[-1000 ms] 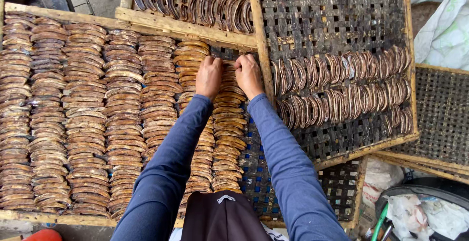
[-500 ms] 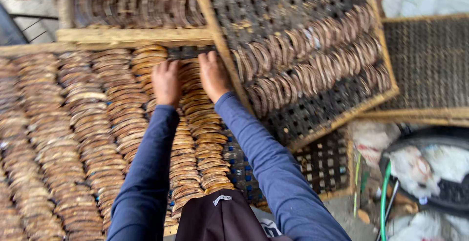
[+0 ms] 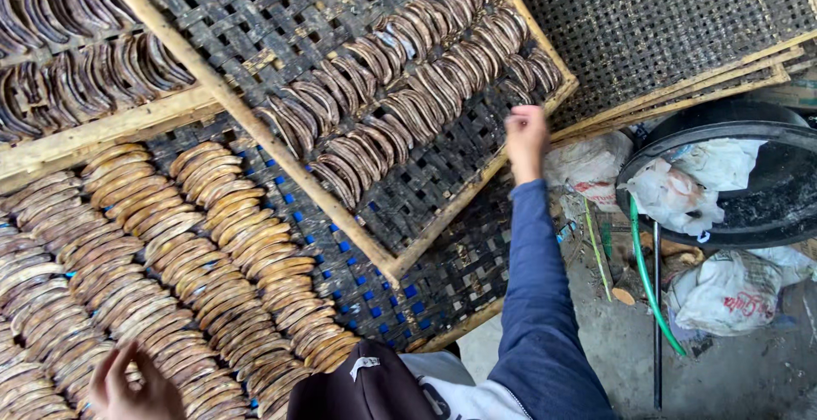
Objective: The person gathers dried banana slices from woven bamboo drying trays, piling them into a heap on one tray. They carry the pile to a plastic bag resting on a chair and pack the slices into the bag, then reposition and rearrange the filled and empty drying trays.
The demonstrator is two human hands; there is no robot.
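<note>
The right hand (image 3: 525,141) reaches out on a blue-sleeved arm to the lower right edge of the upper wooden-framed woven drying rack (image 3: 255,122), which lies tilted over the rack below. Its fingers are curled loosely at the frame beside the end of a row of dark, curved, dried brown strips (image 3: 408,88); the blur keeps me from telling whether it grips anything. Those strips stand on edge, overlapped in tight rows, probably so that air passes through the open weave beneath them.

The left hand (image 3: 128,382) sits at the bottom left corner of the lower woven rack (image 3: 442,280), fingers spread and bent, resting on the lighter golden-brown curved slices (image 3: 213,241) packed there in long, shingled columns. It appears to hold nothing.

To the right of the racks, on the floor, stands a black round tub (image 3: 766,190) with crumpled white plastic bags (image 3: 681,194) in it, and a green hose (image 3: 648,275) runs past it.
</note>
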